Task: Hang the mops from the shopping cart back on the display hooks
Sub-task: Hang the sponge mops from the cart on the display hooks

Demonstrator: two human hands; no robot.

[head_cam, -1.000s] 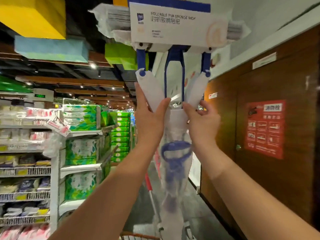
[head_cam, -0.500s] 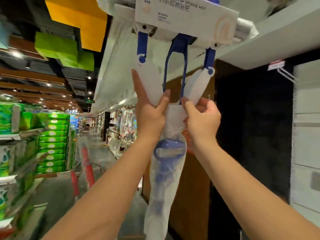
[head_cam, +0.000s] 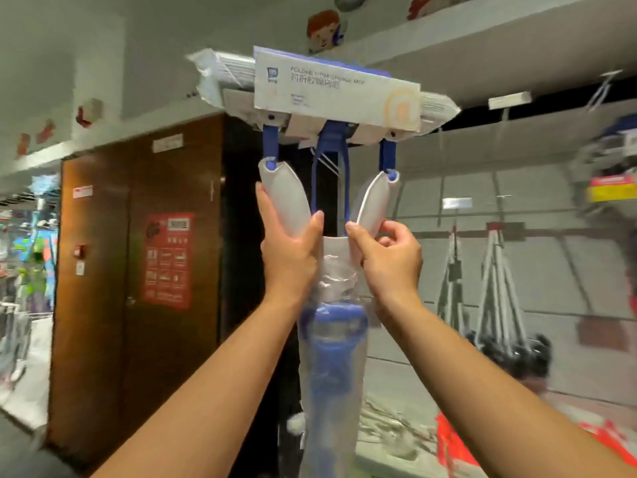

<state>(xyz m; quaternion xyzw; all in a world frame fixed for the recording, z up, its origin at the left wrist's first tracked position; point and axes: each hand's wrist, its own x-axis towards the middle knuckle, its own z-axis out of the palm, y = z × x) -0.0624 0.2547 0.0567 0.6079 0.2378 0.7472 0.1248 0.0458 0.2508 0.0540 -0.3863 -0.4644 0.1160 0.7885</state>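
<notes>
At frame centre the mop [head_cam: 336, 98] is held head-up. The left hand [head_cam: 289, 250] grips one white wing, the right hand [head_cam: 389, 257] pinches the other. That light pinch could let the mop swing and miss the display hook [head_cam: 603, 86] at upper right.

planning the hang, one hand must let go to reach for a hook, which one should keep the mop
Probably left. The left hand wraps a white arm of the mop fully; the right hand only pinches, and the hooks lie on its side.

We have turned from the aisle, left hand [head_cam: 289, 251] and right hand [head_cam: 391, 258] carrying the mop [head_cam: 336, 94] to the grey display wall [head_cam: 537, 201], hanging mops [head_cam: 496, 281] now in view.
</notes>
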